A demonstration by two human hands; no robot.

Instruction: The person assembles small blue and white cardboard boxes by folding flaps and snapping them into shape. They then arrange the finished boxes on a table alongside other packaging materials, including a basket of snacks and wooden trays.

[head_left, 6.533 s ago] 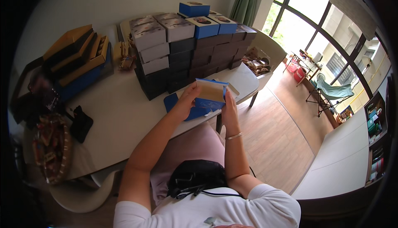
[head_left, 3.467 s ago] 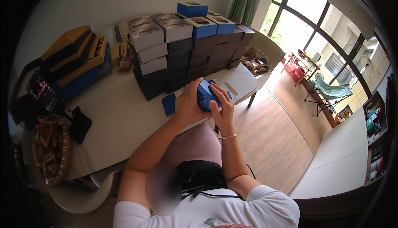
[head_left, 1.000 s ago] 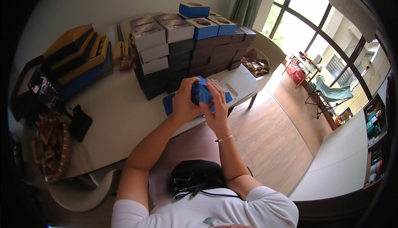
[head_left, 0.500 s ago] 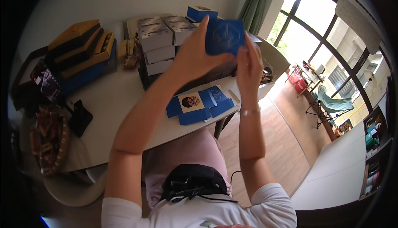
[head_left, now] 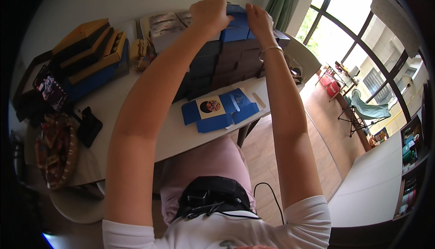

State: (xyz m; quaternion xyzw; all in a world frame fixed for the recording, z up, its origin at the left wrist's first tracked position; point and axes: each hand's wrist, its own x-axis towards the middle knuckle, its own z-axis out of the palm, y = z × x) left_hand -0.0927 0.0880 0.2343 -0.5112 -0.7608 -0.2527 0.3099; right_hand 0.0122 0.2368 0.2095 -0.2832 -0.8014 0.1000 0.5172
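Both arms reach far forward to the top of a stack of dark boxes (head_left: 235, 59) on the table. My left hand (head_left: 210, 16) is closed at the left side of a small blue box (head_left: 236, 19), its thumb toward the box. At the right side, the curled fingers of my right hand (head_left: 261, 21) grip the same box. The hands partly hide it. Close in front of the stack lies an unfolded blue carton (head_left: 213, 124) with a cream panel and a round dark picture, untouched.
Patterned pale boxes (head_left: 164, 28) stand left of the dark stack. Further left are open yellow-and-black boxes (head_left: 90, 45), a phone on a stand (head_left: 47, 88) and a wicker basket of wrapped items (head_left: 56, 154). A folding chair (head_left: 369, 108) stands by the window.
Both hands have moved forward, carrying the blue box from in front of the stack to its top. My arms are straighter now. The unfolded carton stays on the table.
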